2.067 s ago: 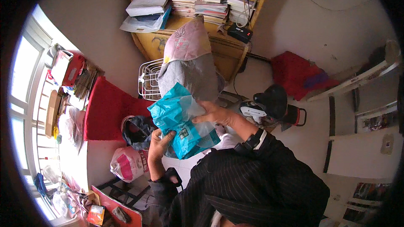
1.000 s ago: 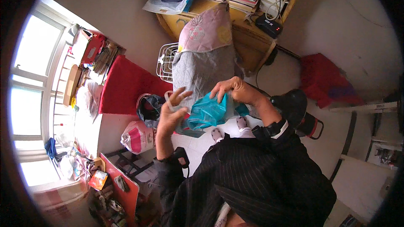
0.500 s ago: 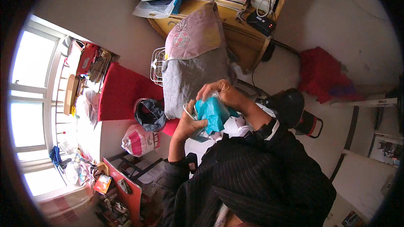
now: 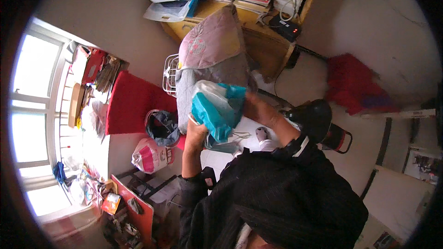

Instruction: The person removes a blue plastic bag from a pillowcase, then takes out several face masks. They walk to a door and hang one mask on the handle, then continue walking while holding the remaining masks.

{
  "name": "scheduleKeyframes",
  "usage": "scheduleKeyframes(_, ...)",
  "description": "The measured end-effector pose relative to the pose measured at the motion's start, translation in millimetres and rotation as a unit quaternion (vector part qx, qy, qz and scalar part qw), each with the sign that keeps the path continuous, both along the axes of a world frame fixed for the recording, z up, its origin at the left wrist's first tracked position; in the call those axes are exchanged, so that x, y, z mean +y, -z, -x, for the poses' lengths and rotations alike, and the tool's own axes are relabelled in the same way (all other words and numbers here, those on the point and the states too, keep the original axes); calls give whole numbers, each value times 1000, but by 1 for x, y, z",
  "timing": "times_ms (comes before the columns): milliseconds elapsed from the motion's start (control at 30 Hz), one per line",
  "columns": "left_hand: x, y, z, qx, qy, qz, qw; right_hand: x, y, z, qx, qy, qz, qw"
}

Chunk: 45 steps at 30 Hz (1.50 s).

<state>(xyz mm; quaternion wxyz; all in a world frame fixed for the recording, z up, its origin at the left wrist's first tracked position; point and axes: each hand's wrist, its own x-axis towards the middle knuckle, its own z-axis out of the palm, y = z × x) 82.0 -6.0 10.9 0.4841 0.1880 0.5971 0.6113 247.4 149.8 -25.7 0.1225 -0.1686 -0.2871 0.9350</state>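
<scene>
A crinkled teal and white plastic bag (image 4: 214,108) is spread out in front of me, between my two hands. My left hand (image 4: 197,131) grips its lower left side, with the fingers mostly hidden behind the bag. A white loop shows beside that hand. At the bag's right edge is my right hand (image 4: 253,107), smeared by motion, its fingertips covered by the bag. Below the bag hangs a greyish, see-through piece (image 4: 222,146), which I cannot make out clearly.
Ahead stands a grey cloth-covered object with a pink quilted cover (image 4: 212,41), beside a white wire rack (image 4: 170,74). A lined bin (image 4: 164,127) and a pink-white bag (image 4: 150,154) are at left. Behind is a wooden desk (image 4: 217,11) with books. A black seat (image 4: 311,117) is at right.
The bunched bag has been spread wider and raised away from me, showing more white. My right hand has moved to its right edge and is now blurred.
</scene>
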Motion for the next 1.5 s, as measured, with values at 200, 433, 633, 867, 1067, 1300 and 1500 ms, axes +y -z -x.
scheduleKeyframes(200,8,25,1,300,-127,-84,942,-32,-8,7,2,6,-213,977)
scheduleKeyframes(433,9,23,-23,625,-43,-12,779,-44,-18,26,-17,31,-332,943)
scheduleKeyframes(633,14,16,-35,714,66,63,694,-56,-16,33,-78,119,-427,893)
scheduleKeyframes(867,13,-1,-38,567,36,-54,821,-39,-12,21,-149,148,-244,947)
scheduleKeyframes(1067,6,-13,-31,393,31,-100,913,-37,-7,13,-98,156,-142,973)
scheduleKeyframes(1300,7,-7,-23,50,-40,-130,989,-37,-13,6,-68,142,-187,970)
scheduleKeyframes(1500,2,10,-13,-165,-66,-190,966,-31,-11,1,-75,90,-202,972)
